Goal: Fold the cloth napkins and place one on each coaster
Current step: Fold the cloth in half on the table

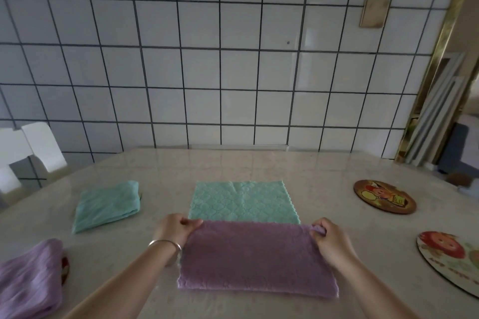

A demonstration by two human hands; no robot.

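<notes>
My left hand (176, 228) is closed in a pinch on the far left corner of the purple napkin (256, 259), and my right hand (329, 241) pinches its far right corner the same way, fingers curled over the fabric. A silver bangle (166, 243) sits on my left wrist. The purple napkin lies folded over on the marble table (259, 163) in the lower centre of the frame, its far edge just overlapping the near edge of a green napkin (241, 202) spread flat beyond it. To the left of centre a folded green napkin (106, 206) rests on the table, with a dark sliver showing at its right edge that I cannot identify. In the lower left corner a folded purple napkin (28, 280) covers a coaster (66, 268), of which only a thin rim peeks out. At the right, two round cartoon-printed coasters are bare: a dark coaster (385, 197) farther away and a pale coaster (453, 259) nearer, cut by the frame edge. A white tiled wall (207, 59) fills the upper frame.
</notes>
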